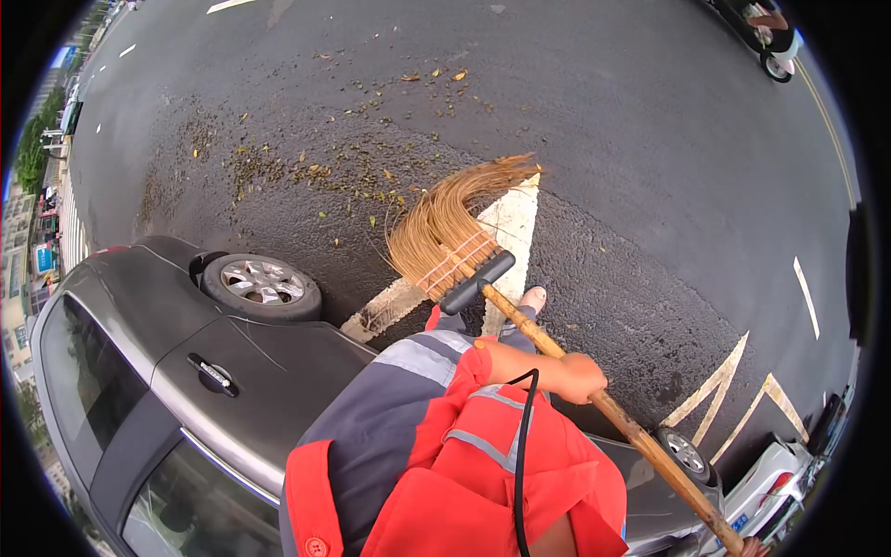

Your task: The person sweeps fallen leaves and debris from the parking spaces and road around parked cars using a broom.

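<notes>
A long-handled broom [640,434] slants from the upper middle to the lower right. Its tan, bent bristles [450,223] rest on the wet asphalt, partly over a white painted marking. A dark clamp [478,281] joins them to the wooden pole. My left hand [583,379] wraps round the middle of the pole, the arm reaching across my orange vest. At the bottom right edge, my right hand [754,548] is closed at the pole's upper end, mostly cut off by the frame. Fallen leaves and small debris [260,167] lie scattered beyond the bristles.
A grey car [223,343] stands close on my left, its wheel [262,286] near the bristles. A white car [766,487] is at the lower right. A two-wheeler [778,60] with a rider shows at the upper right. White road markings [710,390] cross the asphalt.
</notes>
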`<state>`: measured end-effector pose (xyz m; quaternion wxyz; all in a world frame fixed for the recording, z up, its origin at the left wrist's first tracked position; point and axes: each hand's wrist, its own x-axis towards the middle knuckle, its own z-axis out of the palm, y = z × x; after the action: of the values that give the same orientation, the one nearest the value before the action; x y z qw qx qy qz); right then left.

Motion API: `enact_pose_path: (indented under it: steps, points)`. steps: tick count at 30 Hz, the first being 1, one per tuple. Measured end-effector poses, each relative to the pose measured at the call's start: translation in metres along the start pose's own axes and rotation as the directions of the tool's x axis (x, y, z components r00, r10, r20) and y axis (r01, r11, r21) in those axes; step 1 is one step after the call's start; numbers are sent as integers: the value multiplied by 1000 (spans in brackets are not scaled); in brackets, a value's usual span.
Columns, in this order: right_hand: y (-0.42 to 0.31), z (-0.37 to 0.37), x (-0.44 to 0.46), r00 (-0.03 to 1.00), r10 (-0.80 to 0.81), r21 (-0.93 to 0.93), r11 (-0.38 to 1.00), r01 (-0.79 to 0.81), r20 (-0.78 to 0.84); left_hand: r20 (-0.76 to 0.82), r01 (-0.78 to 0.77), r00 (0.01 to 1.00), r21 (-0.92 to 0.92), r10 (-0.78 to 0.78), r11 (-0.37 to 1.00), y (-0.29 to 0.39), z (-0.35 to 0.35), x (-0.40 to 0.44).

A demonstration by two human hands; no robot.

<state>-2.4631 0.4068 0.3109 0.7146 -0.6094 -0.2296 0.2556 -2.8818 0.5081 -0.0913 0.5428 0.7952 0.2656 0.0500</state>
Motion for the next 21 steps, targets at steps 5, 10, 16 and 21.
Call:
enact_pose_path:
  steps: [5, 10, 16, 21]
  points:
    - [173, 53, -75, 900, 175, 301, 902, -310, 400, -86, 307, 950, 86, -300, 948, -130, -24, -139]
    - [264, 129, -185, 803, 144, 369, 832, -415, 578, -229, 536, 843, 274, -487, 799, -192, -64, -263]
    - [272, 97, -188, 855, 223, 386, 819, -425, 468, -332, 554, 829, 371, -451, 746, -163, -89, -268]
    - [200, -7, -83, 874, 79, 461, 824, -328, 480, -362, 364, 903, 363, -230, 858, -76, -78, -166]
